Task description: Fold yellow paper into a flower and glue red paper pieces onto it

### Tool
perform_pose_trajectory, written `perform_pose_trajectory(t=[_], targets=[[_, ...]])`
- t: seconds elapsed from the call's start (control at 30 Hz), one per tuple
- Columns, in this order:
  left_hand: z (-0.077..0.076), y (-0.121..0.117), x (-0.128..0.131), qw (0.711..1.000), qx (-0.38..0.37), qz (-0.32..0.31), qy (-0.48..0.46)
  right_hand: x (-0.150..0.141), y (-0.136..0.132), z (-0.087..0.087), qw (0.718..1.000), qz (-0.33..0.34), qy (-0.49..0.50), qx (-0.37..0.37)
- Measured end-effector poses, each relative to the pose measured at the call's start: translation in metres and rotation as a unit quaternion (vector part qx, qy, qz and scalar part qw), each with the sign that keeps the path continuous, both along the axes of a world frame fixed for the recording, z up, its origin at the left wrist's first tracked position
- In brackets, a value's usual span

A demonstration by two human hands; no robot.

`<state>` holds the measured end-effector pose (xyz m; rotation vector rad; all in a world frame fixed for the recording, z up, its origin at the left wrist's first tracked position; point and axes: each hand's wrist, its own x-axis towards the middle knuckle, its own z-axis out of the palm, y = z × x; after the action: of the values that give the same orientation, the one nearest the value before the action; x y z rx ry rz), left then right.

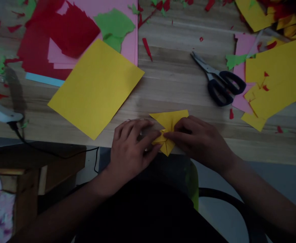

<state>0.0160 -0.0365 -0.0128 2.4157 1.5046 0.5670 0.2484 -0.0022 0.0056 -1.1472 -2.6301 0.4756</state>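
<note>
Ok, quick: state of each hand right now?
Left hand: closed, holding the folded yellow paper between thumb and finger.
Right hand: closed, pinching the same paper.

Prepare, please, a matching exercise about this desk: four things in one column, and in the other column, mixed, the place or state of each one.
Things
1. folded yellow paper
2. scissors
3. square yellow sheet
4. black cable

Place or state
A. lies flat, partly over red and pink paper
B. runs from a white device
C. between the fingers of the left hand and right hand
D. has dark handles

Right pairs: 1-C, 2-D, 3-A, 4-B
</note>
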Motion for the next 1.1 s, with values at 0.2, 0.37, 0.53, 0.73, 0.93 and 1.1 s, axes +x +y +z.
perform_pose_trajectory(t=[0.2, 0.37, 0.53, 0.73, 0.93, 1.1], targets=[[0.006, 0.002, 0.004, 0.999, -0.032, 0.01, 0.0, -0.005, -0.006, 0.007, 0.998, -0.005, -0.048, 0.039], [0.008, 0.004, 0.007, 0.999, -0.04, 0.013, -0.011, -0.003, -0.01, 0.012, 0.996, -0.015, -0.066, 0.056], [0.004, 0.003, 0.005, 1.0, -0.013, -0.005, -0.014, 0.002, -0.022, 0.017, 0.989, -0.083, -0.046, 0.113], [0.002, -0.002, 0.009, 1.0, 0.012, 0.002, -0.022, -0.001, -0.048, 0.027, 0.98, -0.116, -0.021, 0.159], [0.005, -0.001, 0.036, 0.997, 0.035, 0.059, -0.036, -0.035, -0.036, 0.051, 0.969, -0.15, 0.083, 0.179], [0.03, 0.0, -0.023, 0.959, 0.175, 0.129, -0.179, -0.065, -0.035, 0.067, 0.958, -0.16, 0.182, 0.153]])
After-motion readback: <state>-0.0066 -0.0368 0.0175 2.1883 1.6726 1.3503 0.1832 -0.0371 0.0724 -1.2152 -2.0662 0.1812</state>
